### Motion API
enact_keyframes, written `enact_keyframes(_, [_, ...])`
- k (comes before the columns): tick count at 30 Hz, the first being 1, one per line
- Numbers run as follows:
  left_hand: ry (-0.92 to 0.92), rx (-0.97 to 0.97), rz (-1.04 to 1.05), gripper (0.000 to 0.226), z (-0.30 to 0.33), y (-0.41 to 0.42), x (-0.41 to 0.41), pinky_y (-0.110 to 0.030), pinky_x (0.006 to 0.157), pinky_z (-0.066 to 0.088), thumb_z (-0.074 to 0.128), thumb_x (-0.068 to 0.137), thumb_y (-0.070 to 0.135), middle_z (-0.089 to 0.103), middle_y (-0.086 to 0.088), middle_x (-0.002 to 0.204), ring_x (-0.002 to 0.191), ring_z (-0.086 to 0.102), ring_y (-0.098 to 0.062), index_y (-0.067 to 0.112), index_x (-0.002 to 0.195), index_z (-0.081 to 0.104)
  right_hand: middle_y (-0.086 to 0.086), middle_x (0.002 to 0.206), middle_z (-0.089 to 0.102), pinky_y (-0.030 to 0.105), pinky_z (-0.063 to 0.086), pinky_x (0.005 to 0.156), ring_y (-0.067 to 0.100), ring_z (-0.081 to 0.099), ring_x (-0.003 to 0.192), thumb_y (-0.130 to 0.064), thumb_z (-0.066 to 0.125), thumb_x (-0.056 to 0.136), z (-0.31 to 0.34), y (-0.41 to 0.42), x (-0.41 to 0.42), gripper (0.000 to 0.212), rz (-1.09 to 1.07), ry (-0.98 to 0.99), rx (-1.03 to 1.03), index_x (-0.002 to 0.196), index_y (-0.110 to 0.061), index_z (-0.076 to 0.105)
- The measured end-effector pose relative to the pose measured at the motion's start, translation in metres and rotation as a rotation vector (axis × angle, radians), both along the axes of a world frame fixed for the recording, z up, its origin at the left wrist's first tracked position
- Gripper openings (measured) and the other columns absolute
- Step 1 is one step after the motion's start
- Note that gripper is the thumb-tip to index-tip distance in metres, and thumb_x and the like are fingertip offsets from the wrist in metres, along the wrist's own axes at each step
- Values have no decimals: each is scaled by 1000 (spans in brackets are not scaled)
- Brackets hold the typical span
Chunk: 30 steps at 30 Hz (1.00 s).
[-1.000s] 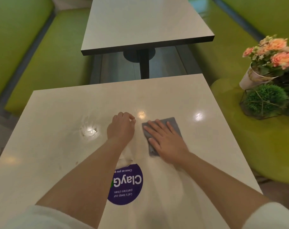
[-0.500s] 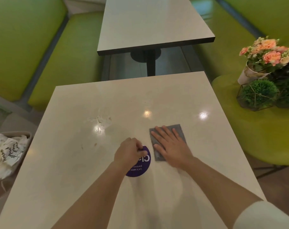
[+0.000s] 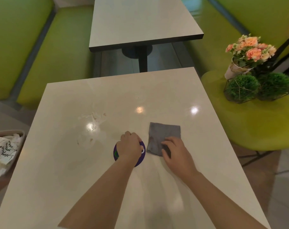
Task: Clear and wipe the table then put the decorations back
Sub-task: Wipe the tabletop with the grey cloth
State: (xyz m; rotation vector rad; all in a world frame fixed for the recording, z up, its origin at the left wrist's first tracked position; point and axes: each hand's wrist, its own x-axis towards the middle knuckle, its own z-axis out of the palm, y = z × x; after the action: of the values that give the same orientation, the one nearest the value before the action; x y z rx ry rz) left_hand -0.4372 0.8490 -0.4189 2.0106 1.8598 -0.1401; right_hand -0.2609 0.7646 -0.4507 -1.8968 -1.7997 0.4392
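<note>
A grey cloth [image 3: 163,134] lies flat on the cream table [image 3: 74,171]. My right hand [image 3: 175,151] rests on the cloth's near edge, its fingers curled and pinching the fabric. My left hand [image 3: 129,147] is curled in a fist over a round purple sticker [image 3: 141,158]; nothing shows inside it. Left of the hands is a wet smear with brown spots [image 3: 92,126]. The decorations stand on a lime chair [image 3: 239,126] to the right: a white pot of peach flowers [image 3: 251,50] and two green ball plants in wire frames [image 3: 242,88] [image 3: 274,85].
A container of crumpled printed paper [image 3: 5,149] sits on the floor at the table's left edge. A second table [image 3: 140,22] stands beyond, with green benches [image 3: 54,55] on both sides. The chair's legs [image 3: 256,156] reach out near the table's right side.
My right hand went from lying flat on the cloth to curling at its near edge. My left fist moved back towards me and now covers the purple sticker.
</note>
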Motion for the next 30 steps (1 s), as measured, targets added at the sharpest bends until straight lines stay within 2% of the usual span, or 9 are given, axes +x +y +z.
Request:
enact_keyframes(3, [36,92,-79,22,-4,-9,9,-30,82,42,49,97,23,57,0,114,108,51,-21,28,110,65,-1,123,58,29,51,95,12,50,119,-21,71,85,-11,-17,8,36,22,-12,32,120,-13,68])
enact_keyframes(6, [93,64,-82,52,-6,-17,23,-35,82,43,30,100,55,61,-3,108,104,55,-23,20,108,67,1,127,58,27,50,95,16,51,123,-25,77,78,-16,-19,9,49,58,-55,38,124,-13,66])
enact_keyframes(11, [197,-42,-106,66,-2,-23,37,-38,95,42,37,91,69,59,-8,120,116,52,-26,14,115,63,2,116,66,27,59,73,18,62,111,-27,81,75,-10,-11,8,43,75,-147,47,114,-14,72])
enact_keyframes(13, [42,-124,-23,52,2,-17,39,-39,92,47,45,92,61,64,-6,109,105,57,-24,15,107,64,3,113,67,27,59,70,20,64,108,-27,81,72,-8,-10,12,44,116,-169,65,113,-13,72])
enact_keyframes(16, [-500,-263,292,20,11,-13,43,-31,69,47,62,87,32,59,-1,80,73,54,-16,14,84,53,2,114,67,26,58,74,19,64,109,-26,76,69,-2,-11,15,49,136,-161,49,115,-13,70])
enact_keyframes(18, [-672,-245,388,23,17,-11,44,-30,63,45,68,83,18,54,-3,75,66,51,-15,14,80,46,-2,112,67,26,57,73,17,64,106,-22,73,69,3,-9,15,47,129,-139,15,116,-16,68])
enact_keyframes(24, [-944,-205,487,15,41,3,38,-22,57,52,61,92,12,63,-12,83,57,60,-15,18,105,64,-15,99,68,23,48,77,6,61,92,-14,55,88,46,24,26,28,-139,333,-158,105,-31,70])
enact_keyframes(27, [-875,-174,391,17,56,19,34,-35,77,55,62,91,32,72,-9,82,66,61,-13,24,86,77,-15,89,68,17,49,71,1,61,85,-10,57,87,74,49,34,23,-240,625,-122,92,-30,67])
enact_keyframes(30, [-826,-194,273,28,65,31,34,-27,72,55,70,79,56,72,5,75,70,63,-8,29,80,75,-12,93,65,17,44,68,3,59,88,-10,55,90,84,72,40,19,-283,681,-144,96,-27,63])
